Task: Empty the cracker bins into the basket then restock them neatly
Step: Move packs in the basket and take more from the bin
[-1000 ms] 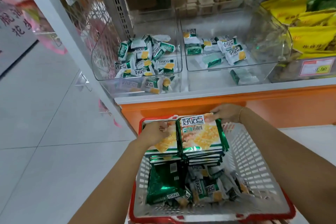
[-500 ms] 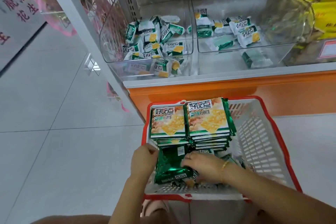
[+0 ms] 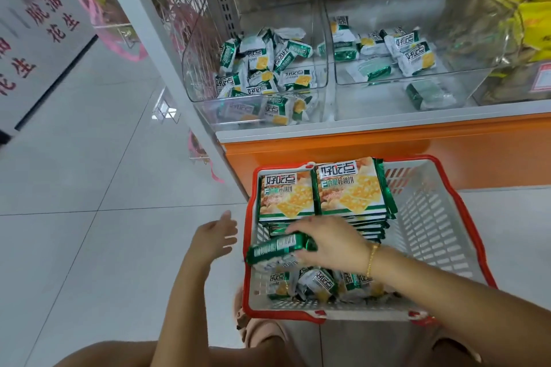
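A red-rimmed white basket (image 3: pixel 432 226) stands on the floor below the shelf. Two stacks of large green cracker packs (image 3: pixel 319 194) fill its far left part, and small loose packets (image 3: pixel 322 283) lie at its near end. My right hand (image 3: pixel 328 243) grips a large green pack (image 3: pixel 277 247), lifted on edge above the small packets. My left hand (image 3: pixel 214 237) hovers with fingers spread just outside the basket's left rim, holding nothing. On the shelf, the left clear bin (image 3: pixel 208 48) holds several small packets (image 3: pixel 262 65); the right clear bin (image 3: pixel 465 89) holds several more (image 3: pixel 408 50).
The orange shelf base (image 3: pixel 372 146) rises right behind the basket. A white upright post (image 3: pixel 167 48) stands left of the bins. Yellow snack bags (image 3: pixel 512 9) sit in a bin at far right. Pale tiled floor (image 3: pixel 89 217) spreads left. My knees show at the bottom edge.
My right hand has raised the green pack up on edge from the basket. My left hand let go of it and moved out past the basket's left rim. The camera dipped lower.
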Demonstrator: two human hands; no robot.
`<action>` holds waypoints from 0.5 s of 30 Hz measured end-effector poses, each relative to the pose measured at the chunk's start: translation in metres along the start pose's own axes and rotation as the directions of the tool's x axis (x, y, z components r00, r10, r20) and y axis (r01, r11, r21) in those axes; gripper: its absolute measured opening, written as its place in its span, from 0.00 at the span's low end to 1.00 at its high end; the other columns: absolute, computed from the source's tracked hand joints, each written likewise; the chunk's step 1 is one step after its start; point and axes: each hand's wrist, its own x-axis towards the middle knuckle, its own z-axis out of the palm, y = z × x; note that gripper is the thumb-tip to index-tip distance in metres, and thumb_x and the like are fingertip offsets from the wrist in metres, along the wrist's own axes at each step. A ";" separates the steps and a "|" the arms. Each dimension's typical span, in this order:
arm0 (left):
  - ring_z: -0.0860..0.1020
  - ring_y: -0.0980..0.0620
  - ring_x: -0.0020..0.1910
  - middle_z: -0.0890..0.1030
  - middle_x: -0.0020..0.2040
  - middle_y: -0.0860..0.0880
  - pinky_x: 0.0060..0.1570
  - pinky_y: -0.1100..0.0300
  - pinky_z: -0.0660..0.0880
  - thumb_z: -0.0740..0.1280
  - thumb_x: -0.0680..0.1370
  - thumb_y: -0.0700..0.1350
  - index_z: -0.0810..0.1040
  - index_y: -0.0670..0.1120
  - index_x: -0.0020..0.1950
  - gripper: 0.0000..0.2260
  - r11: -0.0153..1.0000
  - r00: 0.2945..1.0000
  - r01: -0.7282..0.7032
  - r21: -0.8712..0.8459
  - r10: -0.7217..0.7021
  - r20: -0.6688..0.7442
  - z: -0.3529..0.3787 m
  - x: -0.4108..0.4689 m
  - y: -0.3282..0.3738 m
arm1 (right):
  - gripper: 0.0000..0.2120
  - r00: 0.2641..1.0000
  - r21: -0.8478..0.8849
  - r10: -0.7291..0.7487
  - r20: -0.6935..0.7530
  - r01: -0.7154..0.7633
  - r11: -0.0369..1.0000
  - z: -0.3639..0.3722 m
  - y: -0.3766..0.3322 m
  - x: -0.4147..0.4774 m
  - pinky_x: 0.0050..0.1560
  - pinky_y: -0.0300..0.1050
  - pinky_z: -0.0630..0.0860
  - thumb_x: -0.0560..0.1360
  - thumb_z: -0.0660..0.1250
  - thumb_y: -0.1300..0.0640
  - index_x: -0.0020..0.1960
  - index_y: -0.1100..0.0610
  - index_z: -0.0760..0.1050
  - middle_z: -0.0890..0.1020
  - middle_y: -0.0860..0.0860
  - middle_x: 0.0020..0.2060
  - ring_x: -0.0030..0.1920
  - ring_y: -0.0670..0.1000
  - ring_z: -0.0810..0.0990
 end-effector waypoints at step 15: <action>0.83 0.46 0.50 0.77 0.63 0.46 0.46 0.61 0.81 0.69 0.75 0.46 0.71 0.42 0.67 0.22 0.833 0.965 0.018 -0.554 0.130 0.227 0.020 0.009 0.033 | 0.16 0.865 0.712 0.489 -0.118 -0.269 0.648 -0.097 0.030 0.078 0.56 0.46 0.78 0.73 0.72 0.53 0.57 0.62 0.78 0.81 0.54 0.55 0.57 0.52 0.79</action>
